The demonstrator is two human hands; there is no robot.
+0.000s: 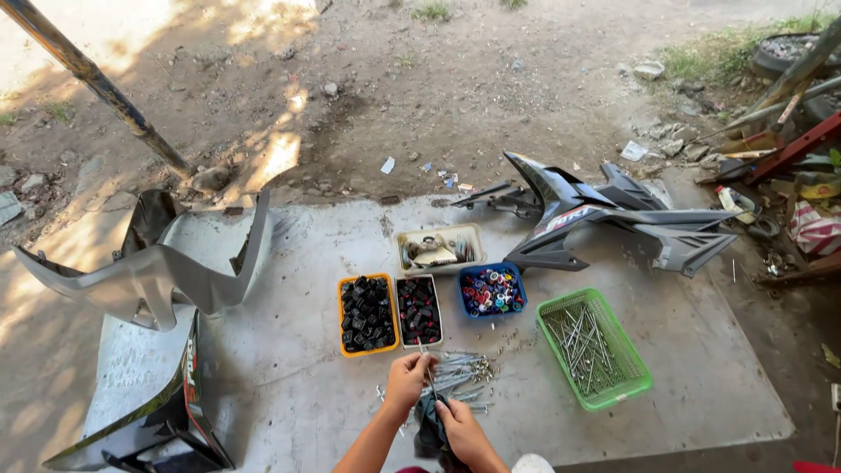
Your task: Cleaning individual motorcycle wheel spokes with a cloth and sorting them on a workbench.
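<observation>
Pinching a thin metal rod (428, 375) in both hands (435, 405), green basket (632, 385) of spokes, trays of small parts.

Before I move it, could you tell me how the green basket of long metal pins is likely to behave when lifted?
The green basket looks like thin open-mesh plastic, so it may flex. The long metal pins lie loose inside and would probably slide and rattle toward one end. It likely feels heavy for its size.

Shiny metal spokes (460, 372), green plastic basket (635, 372), seemingly rough concrete slab (701, 368).
</observation>
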